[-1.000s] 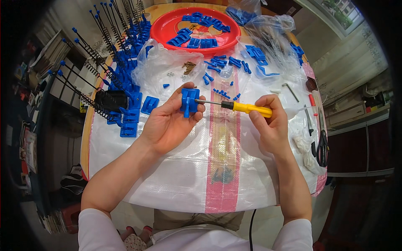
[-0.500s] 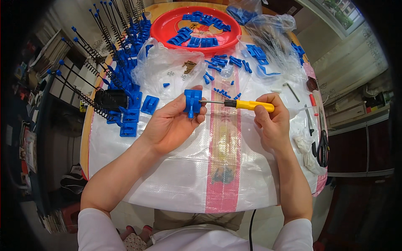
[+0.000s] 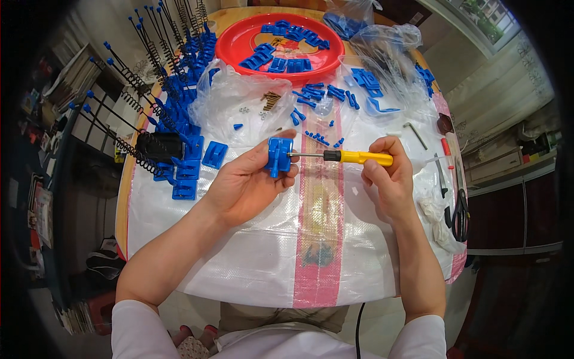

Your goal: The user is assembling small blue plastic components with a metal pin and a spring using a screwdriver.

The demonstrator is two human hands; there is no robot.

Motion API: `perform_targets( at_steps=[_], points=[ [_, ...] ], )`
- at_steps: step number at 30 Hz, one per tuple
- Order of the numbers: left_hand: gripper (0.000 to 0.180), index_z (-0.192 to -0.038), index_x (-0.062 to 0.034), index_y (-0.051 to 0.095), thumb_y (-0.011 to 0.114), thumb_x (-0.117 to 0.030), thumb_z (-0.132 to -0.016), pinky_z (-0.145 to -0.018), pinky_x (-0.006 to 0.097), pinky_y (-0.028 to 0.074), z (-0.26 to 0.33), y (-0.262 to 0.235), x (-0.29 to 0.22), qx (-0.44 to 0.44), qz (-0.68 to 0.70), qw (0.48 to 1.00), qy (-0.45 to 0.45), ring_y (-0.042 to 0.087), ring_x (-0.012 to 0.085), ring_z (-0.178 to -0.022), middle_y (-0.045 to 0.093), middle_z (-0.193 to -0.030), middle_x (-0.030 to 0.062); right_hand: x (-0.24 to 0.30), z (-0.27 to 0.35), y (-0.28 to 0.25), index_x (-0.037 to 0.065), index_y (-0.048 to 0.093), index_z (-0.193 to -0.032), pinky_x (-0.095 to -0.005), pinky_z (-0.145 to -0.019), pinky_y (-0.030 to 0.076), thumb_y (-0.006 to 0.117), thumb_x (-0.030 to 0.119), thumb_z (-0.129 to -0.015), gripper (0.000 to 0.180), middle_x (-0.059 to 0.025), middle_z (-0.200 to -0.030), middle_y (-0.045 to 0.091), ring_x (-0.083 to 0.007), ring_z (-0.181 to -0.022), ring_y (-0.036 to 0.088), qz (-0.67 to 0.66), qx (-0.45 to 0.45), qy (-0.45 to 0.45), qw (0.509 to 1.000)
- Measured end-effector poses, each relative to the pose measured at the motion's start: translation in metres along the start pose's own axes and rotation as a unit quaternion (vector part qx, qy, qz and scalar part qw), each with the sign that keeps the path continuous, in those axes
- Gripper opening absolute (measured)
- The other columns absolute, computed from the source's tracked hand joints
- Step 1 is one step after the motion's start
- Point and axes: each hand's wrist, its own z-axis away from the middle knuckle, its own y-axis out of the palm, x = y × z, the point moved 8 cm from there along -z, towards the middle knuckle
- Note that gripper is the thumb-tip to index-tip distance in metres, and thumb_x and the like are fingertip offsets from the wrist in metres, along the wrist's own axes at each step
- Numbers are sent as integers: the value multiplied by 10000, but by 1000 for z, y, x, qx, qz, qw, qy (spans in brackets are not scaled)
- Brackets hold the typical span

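My left hand [image 3: 248, 182] is closed on a blue plastic bracket [image 3: 278, 157], pinching it between thumb and fingers above the table. In my right hand [image 3: 388, 176] is a screwdriver [image 3: 359, 157] with a yellow and black handle. Its shaft lies nearly level, and the tip meets the right side of the bracket; the screw there is too small to make out. To the left of my left hand another blue bracket [image 3: 214, 155] lies on the white woven sheet [image 3: 251, 263].
Blue assemblies with springs and rods [image 3: 173, 113] crowd the left side. At the back stands a red basin [image 3: 233, 64] of blue parts. Brass screws [image 3: 271, 100] lie on a plastic bag [image 3: 218, 99]. Scissors [image 3: 460, 215] and a hex key [image 3: 417, 136] lie right.
The bracket in my left hand has shifted slightly right and down and turned a little. The screwdriver has moved slightly right, its tip still at the bracket.
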Motion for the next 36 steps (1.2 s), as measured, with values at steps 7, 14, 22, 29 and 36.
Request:
perform_targets(
  at_steps=[7, 14, 22, 29, 36],
  points=[
    [461, -1460, -28, 386, 504, -209, -1053, -982, 391, 482, 2, 3, 1, 36, 28, 999, -11, 615, 260, -1095, 599, -1235, 199, -5, 0, 1, 32, 506, -1113, -208, -568, 382, 616, 67, -962, 190, -6, -808, 551, -50, -650, 476, -39, 18, 23, 999],
    [475, -1474, -27, 343, 490, -198, -1056, -960, 397, 498, 1, 6, 4, 14, 66, 997, -38, 606, 288, -1091, 578, -1216, 220, -2, -1, 0, 20, 500, -1111, -222, -596, 403, 624, 102, -976, 201, -21, -797, 557, -67, -661, 489, -57, 14, 3, 998],
    [457, -1467, -37, 352, 484, -194, -1059, -959, 407, 513, 2, 6, 5, 79, 51, 994, -47, 605, 306, -1088, 570, -1238, 200, 0, -2, 1, 15, 501, -1139, -237, -646, 445, 620, 75, -976, 211, -43, -869, 577, -77, -714, 520, -55, 4, -9, 998],
    [464, -1467, -42, 356, 512, -145, -1043, -917, 375, 544, 4, 10, 3, 37, 39, 998, -41, 616, 295, -1029, 572, -1242, 223, 10, -3, 0, 24, 505, -1188, -238, -662, 466, 626, 66, -975, 249, -53, -973, 577, -80, -758, 544, -30, -11, -52, 998],
    [482, -1456, -13, 374, 543, -174, -1034, -905, 356, 544, 4, 4, 3, 40, 57, 996, -51, 624, 270, -997, 597, -1211, 231, 0, -1, -7, 44, 498, -1172, -219, -607, 431, 594, 94, -997, 206, -19, -793, 566, -76, -669, 528, -37, 28, -33, 998]
  ],
)
